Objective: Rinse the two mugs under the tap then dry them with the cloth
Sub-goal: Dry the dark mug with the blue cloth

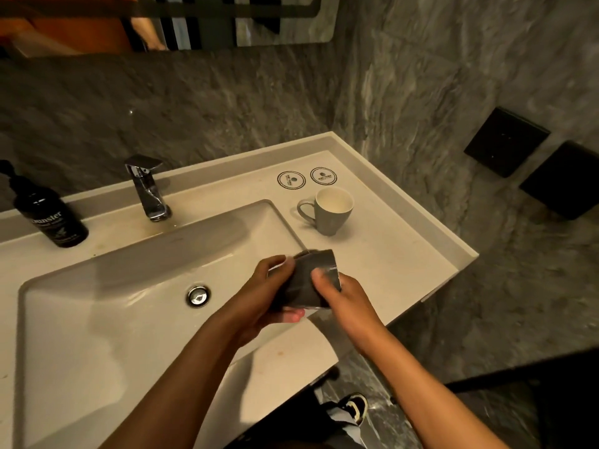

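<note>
A grey mug (330, 212) with a pale inside stands upright on the counter right of the basin, handle pointing left. Over the basin's right rim, both hands hold a bundle: a dark grey cloth (303, 285) wrapped around what looks like the second mug, which is almost fully hidden. My left hand (265, 296) cups the bundle from the left and below, fingers curled under it. My right hand (343, 299) grips it from the right, thumb pressing on the cloth. The chrome tap (147, 189) stands behind the basin, with no water visible.
The white basin (97, 286) has a chrome drain (198, 296). A black pump bottle (52, 215) stands at the back left. Two round printed coasters (291, 179) lie behind the mug. Stone walls close the back and right, with black panels (505, 140).
</note>
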